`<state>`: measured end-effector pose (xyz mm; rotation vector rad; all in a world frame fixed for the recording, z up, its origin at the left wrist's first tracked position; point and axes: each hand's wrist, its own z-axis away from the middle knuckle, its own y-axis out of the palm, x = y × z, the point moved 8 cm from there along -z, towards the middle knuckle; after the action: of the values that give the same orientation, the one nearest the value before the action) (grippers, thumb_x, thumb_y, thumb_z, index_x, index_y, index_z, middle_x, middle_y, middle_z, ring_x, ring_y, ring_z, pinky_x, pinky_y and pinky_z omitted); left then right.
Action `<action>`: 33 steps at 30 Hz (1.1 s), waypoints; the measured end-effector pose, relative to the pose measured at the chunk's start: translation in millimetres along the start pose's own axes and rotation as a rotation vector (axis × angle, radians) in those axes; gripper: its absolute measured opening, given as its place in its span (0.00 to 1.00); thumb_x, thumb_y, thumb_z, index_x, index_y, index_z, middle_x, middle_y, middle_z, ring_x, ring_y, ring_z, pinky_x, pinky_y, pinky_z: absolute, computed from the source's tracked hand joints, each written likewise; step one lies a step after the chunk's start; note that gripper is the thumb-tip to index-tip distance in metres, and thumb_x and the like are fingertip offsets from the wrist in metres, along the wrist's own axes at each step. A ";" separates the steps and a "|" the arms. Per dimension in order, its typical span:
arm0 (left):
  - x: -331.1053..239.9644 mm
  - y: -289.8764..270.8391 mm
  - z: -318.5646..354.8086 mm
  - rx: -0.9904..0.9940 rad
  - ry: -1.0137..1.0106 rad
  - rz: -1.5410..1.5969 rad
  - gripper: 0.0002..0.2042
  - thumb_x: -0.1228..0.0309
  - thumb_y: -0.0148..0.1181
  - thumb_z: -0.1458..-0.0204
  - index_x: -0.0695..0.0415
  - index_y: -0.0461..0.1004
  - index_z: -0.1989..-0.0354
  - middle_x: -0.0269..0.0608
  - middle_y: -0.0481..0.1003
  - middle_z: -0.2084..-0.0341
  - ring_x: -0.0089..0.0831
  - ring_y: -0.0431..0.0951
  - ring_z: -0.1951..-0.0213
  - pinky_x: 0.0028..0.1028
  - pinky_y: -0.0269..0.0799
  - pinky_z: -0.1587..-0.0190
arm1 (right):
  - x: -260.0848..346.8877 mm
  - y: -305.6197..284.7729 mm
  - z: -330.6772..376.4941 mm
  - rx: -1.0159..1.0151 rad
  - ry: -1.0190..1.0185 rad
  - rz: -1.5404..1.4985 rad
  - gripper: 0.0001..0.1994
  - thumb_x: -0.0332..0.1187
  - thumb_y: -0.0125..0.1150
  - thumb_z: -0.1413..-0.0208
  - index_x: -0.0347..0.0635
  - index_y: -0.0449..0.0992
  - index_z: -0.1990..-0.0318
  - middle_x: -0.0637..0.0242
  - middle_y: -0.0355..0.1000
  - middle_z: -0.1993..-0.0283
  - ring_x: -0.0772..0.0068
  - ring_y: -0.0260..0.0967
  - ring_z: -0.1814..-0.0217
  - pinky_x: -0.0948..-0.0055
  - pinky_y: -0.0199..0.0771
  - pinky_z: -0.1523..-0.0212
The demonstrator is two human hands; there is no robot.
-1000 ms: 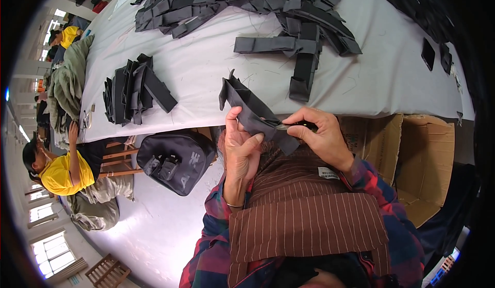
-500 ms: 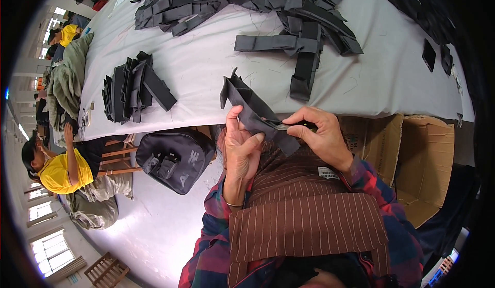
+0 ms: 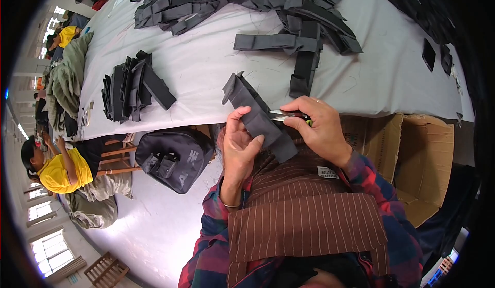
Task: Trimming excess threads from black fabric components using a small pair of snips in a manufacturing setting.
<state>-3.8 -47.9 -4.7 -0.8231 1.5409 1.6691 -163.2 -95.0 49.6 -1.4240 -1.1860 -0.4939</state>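
Between thumb and fingers, my left hand [image 3: 241, 143] grips a dark grey fabric strip [image 3: 259, 119], held slantwise over my lap at the table's near edge. My right hand [image 3: 320, 128] is closed around small thread snips [image 3: 308, 120] with black and green handles. Their metal blades point left and lie parted beside the strip's right edge. Farther off, a pile of similar grey strips [image 3: 216, 2] covers the back of the table, with a few trailing toward me [image 3: 305, 63]. A smaller stack of strips [image 3: 135, 88] rests to the left.
The table [image 3: 196, 76] has a white cloth with loose threads. A phone [image 3: 428, 55] lies at its right side. Below stand an open cardboard box [image 3: 425, 164] at right and a black bag [image 3: 175, 159] at left. A person in yellow [image 3: 67, 169] sits far left.
The snips have drawn back from the strip's middle to its right edge, with their blades now showing. The strip has turned its flat face more toward me.
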 end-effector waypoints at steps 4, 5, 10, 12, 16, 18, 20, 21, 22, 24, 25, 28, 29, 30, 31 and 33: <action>4.4 -3.1 2.3 -0.022 -0.016 -0.041 0.24 0.90 0.53 0.53 0.63 0.63 0.45 0.41 0.69 0.52 0.24 0.71 0.51 0.23 0.67 0.49 | 13.5 1.2 -1.1 0.024 -0.109 0.168 0.08 0.28 0.65 0.52 0.40 0.77 0.63 0.64 0.73 0.69 0.61 0.67 0.69 0.67 0.66 0.65; 7.6 -6.2 3.2 -0.034 -0.042 -0.061 0.19 0.89 0.53 0.52 0.64 0.68 0.50 0.40 0.71 0.55 0.22 0.72 0.55 0.21 0.68 0.52 | 13.6 1.2 -0.9 0.025 -0.109 0.168 0.08 0.28 0.65 0.52 0.40 0.77 0.63 0.64 0.73 0.69 0.61 0.67 0.69 0.67 0.66 0.65; 16.4 -21.7 4.8 -0.030 -0.043 -0.186 0.11 0.87 0.55 0.50 0.65 0.74 0.58 0.34 0.72 0.63 0.16 0.72 0.62 0.16 0.66 0.60 | 4.4 -1.7 1.2 -0.048 -0.017 -0.024 0.10 0.26 0.66 0.54 0.41 0.78 0.61 0.65 0.71 0.71 0.67 0.68 0.68 0.74 0.66 0.64; 14.4 -20.2 3.3 -0.026 -0.032 -0.238 0.13 0.87 0.55 0.51 0.64 0.74 0.56 0.32 0.71 0.64 0.16 0.72 0.61 0.17 0.66 0.58 | 8.7 -1.2 -1.5 0.021 0.045 -0.086 0.11 0.27 0.67 0.55 0.42 0.77 0.62 0.65 0.72 0.70 0.66 0.69 0.69 0.73 0.67 0.64; 2.3 11.2 2.8 0.010 -0.087 -0.270 0.18 0.86 0.56 0.51 0.63 0.70 0.50 0.31 0.69 0.63 0.18 0.72 0.59 0.17 0.65 0.56 | -1.0 20.7 3.8 0.188 0.031 -0.218 0.10 0.25 0.67 0.56 0.42 0.77 0.63 0.64 0.72 0.69 0.66 0.70 0.70 0.73 0.69 0.65; -13.5 27.2 5.1 -0.074 0.120 -0.170 0.24 0.86 0.56 0.51 0.61 0.65 0.43 0.32 0.69 0.59 0.19 0.71 0.56 0.17 0.64 0.53 | -3.0 25.3 4.6 0.183 0.058 -0.298 0.09 0.21 0.65 0.56 0.40 0.77 0.65 0.65 0.71 0.70 0.70 0.70 0.69 0.75 0.68 0.65; -5.5 19.5 4.5 -0.021 0.123 -0.191 0.24 0.86 0.55 0.49 0.60 0.62 0.42 0.33 0.69 0.56 0.20 0.69 0.54 0.18 0.64 0.52 | -11.0 28.6 8.4 0.139 0.168 -0.511 0.10 0.17 0.63 0.58 0.39 0.78 0.67 0.67 0.71 0.71 0.72 0.70 0.68 0.76 0.69 0.65; -2.5 11.0 2.4 -0.042 0.144 -0.180 0.21 0.86 0.54 0.48 0.60 0.64 0.44 0.34 0.70 0.56 0.20 0.70 0.55 0.18 0.65 0.52 | -11.8 31.3 10.1 0.138 0.168 -0.508 0.10 0.17 0.63 0.58 0.39 0.78 0.67 0.67 0.71 0.71 0.72 0.70 0.68 0.76 0.69 0.65; -0.3 1.1 1.7 -0.066 0.168 -0.171 0.18 0.86 0.54 0.46 0.60 0.66 0.46 0.34 0.71 0.57 0.19 0.71 0.56 0.18 0.66 0.53 | -4.5 32.7 10.0 0.140 0.076 -0.544 0.12 0.13 0.59 0.60 0.39 0.78 0.67 0.68 0.70 0.70 0.74 0.69 0.69 0.78 0.67 0.66; 5.2 -16.7 4.1 -0.104 0.167 -0.132 0.13 0.85 0.52 0.43 0.60 0.68 0.50 0.34 0.73 0.61 0.17 0.72 0.62 0.17 0.68 0.60 | 3.5 33.1 10.6 0.144 -0.018 -0.578 0.16 0.10 0.54 0.62 0.39 0.79 0.68 0.69 0.68 0.70 0.76 0.67 0.70 0.79 0.66 0.67; 6.4 -16.9 4.5 -0.093 0.150 -0.161 0.12 0.85 0.51 0.43 0.60 0.69 0.51 0.33 0.73 0.63 0.17 0.71 0.65 0.16 0.66 0.64 | 5.8 34.0 11.2 0.157 -0.047 -0.511 0.17 0.09 0.53 0.63 0.39 0.80 0.67 0.68 0.68 0.70 0.76 0.67 0.70 0.79 0.66 0.68; 4.8 -12.1 5.8 -0.018 0.063 -0.073 0.13 0.84 0.48 0.43 0.60 0.68 0.50 0.33 0.72 0.63 0.16 0.70 0.66 0.16 0.64 0.64 | 6.7 31.6 10.6 0.142 -0.089 -0.404 0.19 0.09 0.52 0.65 0.40 0.80 0.67 0.68 0.67 0.70 0.76 0.67 0.69 0.80 0.66 0.70; 4.4 -4.9 6.4 0.044 -0.009 0.045 0.14 0.83 0.47 0.43 0.61 0.67 0.49 0.34 0.70 0.60 0.17 0.69 0.63 0.17 0.63 0.60 | 6.1 28.6 10.2 0.116 -0.102 -0.364 0.20 0.09 0.52 0.66 0.40 0.81 0.66 0.68 0.67 0.71 0.76 0.67 0.69 0.79 0.66 0.71; 3.9 3.1 8.4 0.102 -0.077 0.162 0.15 0.83 0.46 0.44 0.61 0.65 0.48 0.35 0.69 0.58 0.18 0.69 0.60 0.17 0.63 0.56 | 5.9 28.6 10.2 0.118 -0.104 -0.364 0.20 0.09 0.52 0.66 0.40 0.81 0.66 0.68 0.67 0.71 0.76 0.67 0.69 0.79 0.66 0.71; -1.3 9.5 8.7 0.115 -0.043 0.158 0.19 0.83 0.49 0.45 0.62 0.61 0.44 0.38 0.65 0.52 0.22 0.67 0.53 0.21 0.61 0.48 | 5.2 32.3 10.8 0.166 -0.095 -0.326 0.19 0.10 0.54 0.66 0.40 0.81 0.66 0.68 0.67 0.70 0.75 0.67 0.69 0.79 0.67 0.70; 3.6 9.0 5.2 0.024 0.017 -0.003 0.22 0.84 0.50 0.46 0.61 0.59 0.42 0.40 0.65 0.51 0.24 0.67 0.51 0.22 0.62 0.47 | 6.5 32.9 11.1 0.217 -0.088 -0.286 0.18 0.11 0.56 0.65 0.40 0.81 0.66 0.68 0.67 0.70 0.75 0.67 0.68 0.78 0.67 0.69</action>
<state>-13.2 -42.7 -2.4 -0.8286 1.5670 1.6422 -136.0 -76.7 36.3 -1.1058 -1.4785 -0.4855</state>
